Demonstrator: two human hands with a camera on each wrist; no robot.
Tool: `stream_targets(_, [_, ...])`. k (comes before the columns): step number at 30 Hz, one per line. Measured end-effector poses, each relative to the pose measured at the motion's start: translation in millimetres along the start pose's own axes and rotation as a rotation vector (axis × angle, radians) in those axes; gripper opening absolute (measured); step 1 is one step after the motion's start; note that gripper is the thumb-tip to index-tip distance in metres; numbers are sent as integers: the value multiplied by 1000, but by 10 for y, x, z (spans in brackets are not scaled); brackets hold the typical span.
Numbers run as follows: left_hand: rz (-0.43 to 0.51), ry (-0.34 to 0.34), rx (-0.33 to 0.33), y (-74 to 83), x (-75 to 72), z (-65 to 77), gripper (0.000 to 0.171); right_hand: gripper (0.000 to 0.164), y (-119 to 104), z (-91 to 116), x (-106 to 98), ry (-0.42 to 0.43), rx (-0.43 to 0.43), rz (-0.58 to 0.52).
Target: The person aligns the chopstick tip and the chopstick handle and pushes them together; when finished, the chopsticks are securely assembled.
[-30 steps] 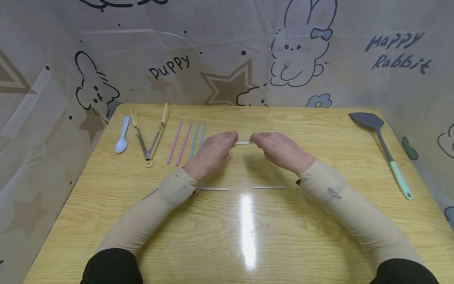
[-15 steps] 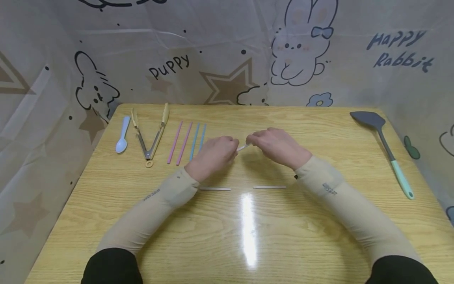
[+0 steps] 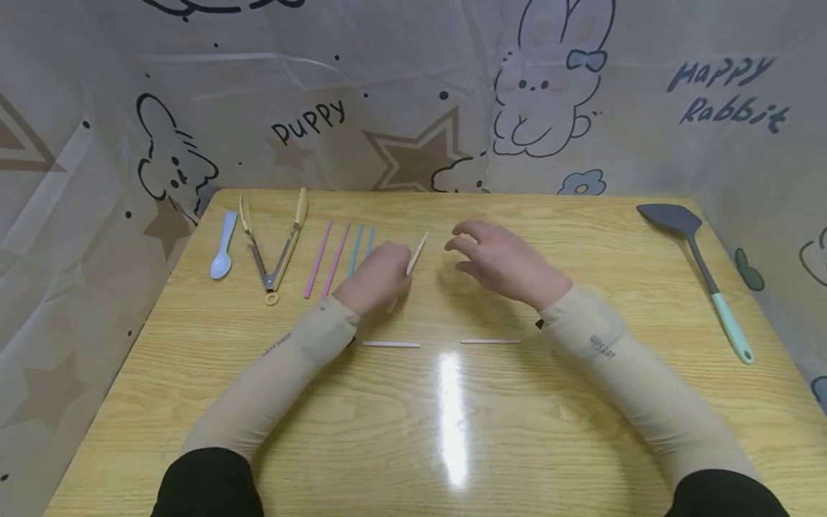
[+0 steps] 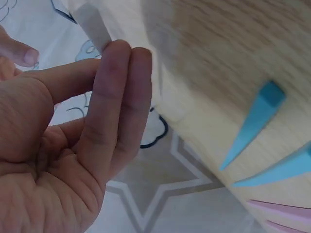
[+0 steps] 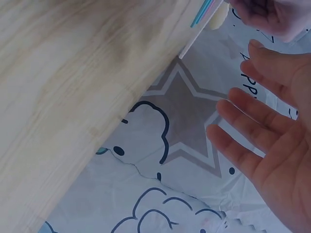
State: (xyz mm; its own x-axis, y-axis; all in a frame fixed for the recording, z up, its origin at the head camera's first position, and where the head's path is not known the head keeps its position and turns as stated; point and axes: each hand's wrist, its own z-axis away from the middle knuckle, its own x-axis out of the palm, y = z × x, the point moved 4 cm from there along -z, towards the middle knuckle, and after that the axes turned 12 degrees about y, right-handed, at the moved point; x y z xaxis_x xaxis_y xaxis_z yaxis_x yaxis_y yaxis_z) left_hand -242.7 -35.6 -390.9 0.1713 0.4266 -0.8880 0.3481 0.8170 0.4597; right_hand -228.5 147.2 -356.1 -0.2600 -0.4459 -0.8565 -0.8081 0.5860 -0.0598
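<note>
My left hand pinches a slim white stick between thumb and fingertips, above the middle of the table. The stick slants, its far end pointing away and slightly right. In the left wrist view, the white stick reaches past the fingertips. To its right my right hand is raised over the table, fingers apart and holding nothing; its palm shows in the right wrist view. Nearer me, a left white stick and a right white stick lie crosswise in a row.
Left of my left hand lie two blue sticks, partly hidden, and two pink sticks. Farther left are spread tongs and a light blue spoon. A spatula lies along the right side. Printed cloth hangs behind the table.
Both hands held the white stick between them. My right hand has let go and spread its fingers. My left hand has moved slightly left, turning the stick from crosswise to pointing away.
</note>
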Motion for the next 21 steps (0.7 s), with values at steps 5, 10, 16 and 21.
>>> stream_targets(5, [-52, 25, -36, -140, 15, -80, 7, 32, -19, 8, 12, -27, 14, 4])
stream_targets(10, [-20, 1, -104, -264, 28, -136, 5, 32, -20, 28, 29, -39, 12, 5])
stream_targets(16, [-43, 12, -135, -346, 20, -174, 8, 31, -31, 65, 71, -62, -2, -10])
stream_targets(21, [-34, -2, -167, -381, 15, -180, 5, 31, -38, 102, 94, -83, 6, -11])
